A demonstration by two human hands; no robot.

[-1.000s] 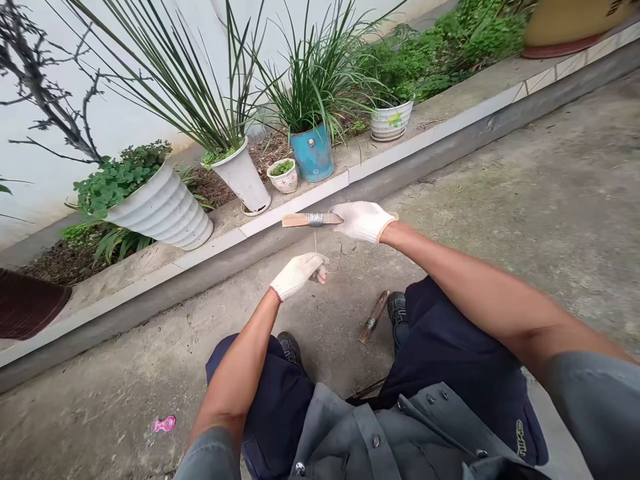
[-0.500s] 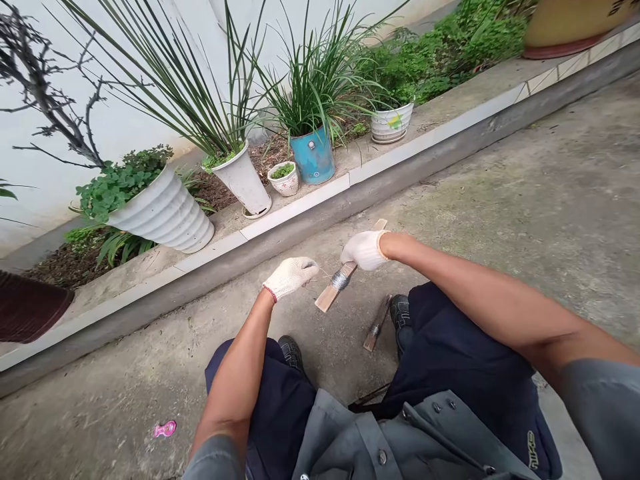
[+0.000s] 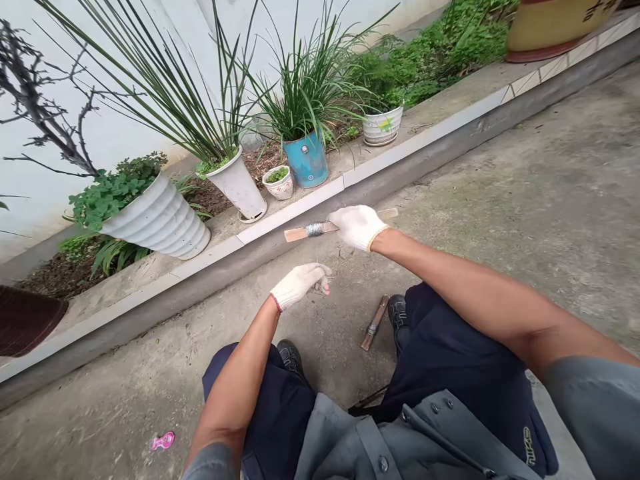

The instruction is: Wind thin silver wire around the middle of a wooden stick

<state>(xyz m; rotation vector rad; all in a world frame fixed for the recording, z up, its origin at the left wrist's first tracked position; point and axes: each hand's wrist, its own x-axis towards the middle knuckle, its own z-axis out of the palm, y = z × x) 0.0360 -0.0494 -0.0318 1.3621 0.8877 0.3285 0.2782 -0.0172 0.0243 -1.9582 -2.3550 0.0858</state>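
Observation:
My right hand (image 3: 356, 225), in a white knitted glove, is closed around a flat wooden stick (image 3: 296, 235). Silvery wire (image 3: 315, 229) is wound about the stick to the left of that hand, and the stick's far end pokes out beyond the glove. Below the winding, my gloved left hand (image 3: 299, 283) is closed, with thumb and fingers pinching a thin strand of the wire that runs up to the stick. The fingertips are partly hidden. On the concrete near my right shoe lies a second wooden stick (image 3: 375, 323) with wire wound round its middle.
A raised planter edge (image 3: 290, 213) crosses in front of me, bearing a ribbed white pot (image 3: 163, 220), a tall white pot (image 3: 239, 187), a small pot (image 3: 280, 185) and a blue pot (image 3: 309, 160). A pink object (image 3: 163, 441) lies on the ground at lower left.
My right hand has lifted away from me and turned the stick from a steep slant to nearly level. My left hand has shifted slightly right and down, now below the winding.

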